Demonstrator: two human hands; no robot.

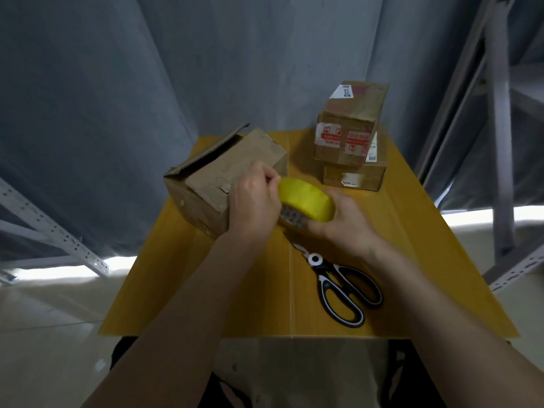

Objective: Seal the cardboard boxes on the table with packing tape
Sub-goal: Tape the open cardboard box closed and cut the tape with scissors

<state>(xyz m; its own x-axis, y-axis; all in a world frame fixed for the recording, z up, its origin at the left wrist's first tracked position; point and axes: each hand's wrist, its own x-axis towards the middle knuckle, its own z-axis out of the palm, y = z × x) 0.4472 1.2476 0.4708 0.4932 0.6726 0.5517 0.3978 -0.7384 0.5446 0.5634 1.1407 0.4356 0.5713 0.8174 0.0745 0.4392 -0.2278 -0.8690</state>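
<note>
A thick yellow roll of packing tape (306, 201) is held above the yellow-topped wooden table (206, 290), between both hands. The right hand (344, 222) is cupped around the roll's near right side, the fingers wrapped under its rim and the thumb lying against its side. The left hand (254, 201) is closed against the roll's left face, with thumb and forefinger pinched together at the roll's upper edge; whether a tape end is caught in that pinch cannot be told.

Just left of the grip, and partly hidden behind the left hand, a brown cardboard box with one raised, unsealed flap (212, 175) is seen resting on the table. Beyond the grip and to its right, a small brown cardboard box with red printed tape and a white label (350, 128) is stacked on a flatter brown cardboard box (353, 178); both are well apart from the roll. Below the grip, near the right forearm, a pair of black-and-white-handled scissors (341, 287) is laid flat on the tabletop, blades pointing towards the hands. Grey curtain fabric (147, 69) is hung behind the table, and perforated white metal shelving (59, 234) is visible at the left side.
</note>
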